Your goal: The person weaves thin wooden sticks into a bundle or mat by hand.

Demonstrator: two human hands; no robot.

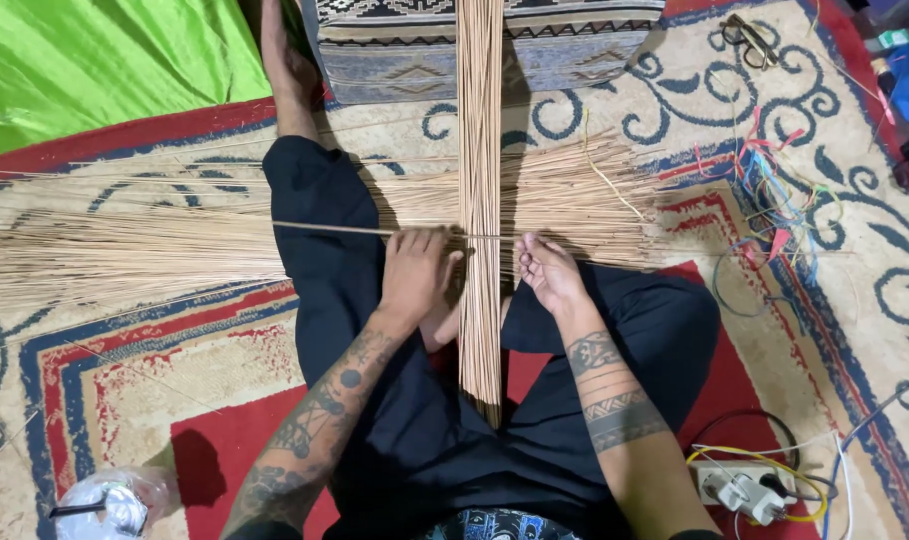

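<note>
My left hand (415, 272) lay knuckles-up at the left edge of the upright bundle of thin reeds (481, 200), its fingers curled around a single long reed (335, 230) that ran crosswise off to the left. My right hand (547, 272) sat on the other side of the bundle, fingers bent and pinching at that same crossing point; I could not quite make out whether the fingertips gripped the crosswise reed or only pressed against the bundle. The bundle itself ran straight away from me, from between my knees up past the patterned cushion (575, 45) at the top.

I sat with my legs in black trousers (325, 260) spread to either side of the bundle. Under it, a wide sheaf of loose reeds (125, 255) lay flat across the carpet (855, 260), fanning out to left and right. To the right of that, a tangle of coloured strips and cords (780, 200) lay on the carpet, with a pair of glasses (750, 38) further up. A white power strip (743, 490) with cables sat near my right elbow, a clear plastic cup (105, 505) near my left, and a green cloth (95, 60) filled the far left corner.
</note>
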